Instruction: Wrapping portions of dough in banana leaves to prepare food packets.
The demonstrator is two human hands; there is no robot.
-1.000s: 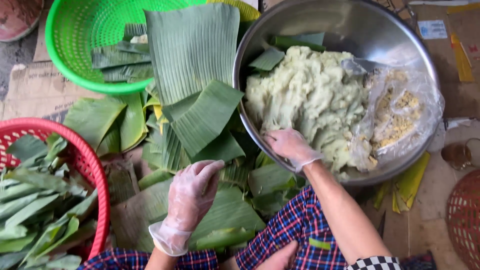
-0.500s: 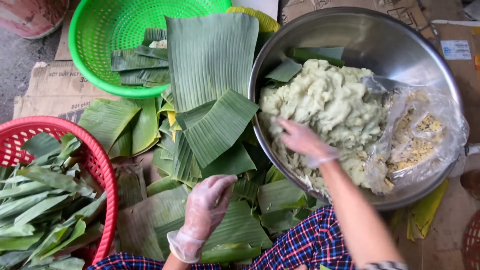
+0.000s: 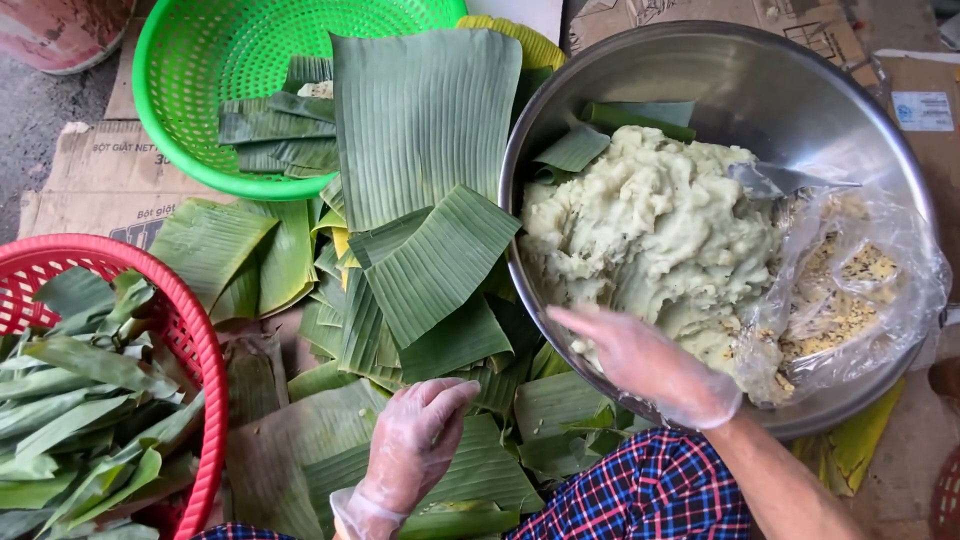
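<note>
My left hand point(image 3: 412, 440), in a thin clear glove, rests on a banana leaf piece point(image 3: 300, 460) on my lap, fingers loosely apart. My right hand point(image 3: 640, 362), also gloved, hovers flat over the near rim of a large steel bowl point(image 3: 760, 80), fingers stretched out and holding nothing. Inside the bowl lies a big mound of pale green dough point(image 3: 650, 230). Beside the dough sits a clear plastic bag of yellowish crumbly filling point(image 3: 840, 300). A metal spoon point(image 3: 775, 180) sticks out by the bag.
A pile of cut banana leaves point(image 3: 425, 230) lies between the bowl and the baskets. A green plastic basket point(image 3: 190, 60) holds leaf strips at the top left. A red basket point(image 3: 175, 310) of folded leaves stands at the left. Flattened cardboard point(image 3: 90, 180) lies underneath.
My right hand has lifted off the dough and drawn back toward the bowl's near rim, fingers now spread flat. My left hand stays on the leaf.
</note>
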